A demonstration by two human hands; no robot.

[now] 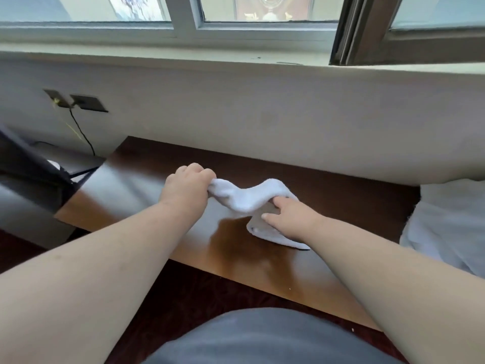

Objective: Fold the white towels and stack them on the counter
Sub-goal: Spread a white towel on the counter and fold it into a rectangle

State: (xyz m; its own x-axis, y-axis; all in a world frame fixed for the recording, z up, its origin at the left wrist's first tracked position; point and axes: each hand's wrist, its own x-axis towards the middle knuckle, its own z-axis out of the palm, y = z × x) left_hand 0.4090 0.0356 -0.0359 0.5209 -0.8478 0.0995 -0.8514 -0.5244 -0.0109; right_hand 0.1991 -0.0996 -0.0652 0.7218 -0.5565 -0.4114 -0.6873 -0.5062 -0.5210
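Observation:
A small white towel (252,198) lies partly folded on the brown wooden counter (262,264) under the window. My left hand (183,187) grips the towel's left end in a closed fist and holds it lifted off the wood. My right hand (291,216) rests on the towel's right part, with the fingers pressing it down onto the counter. The towel sags in a hump between the two hands. A heap of more white towels (446,227) sits at the counter's right end.
A dark object with a stand (39,164) occupies the left end of the counter, with a cable running up to wall sockets (89,103). A white wall and window sill (236,61) bound the back. Dark red carpet lies below the front edge.

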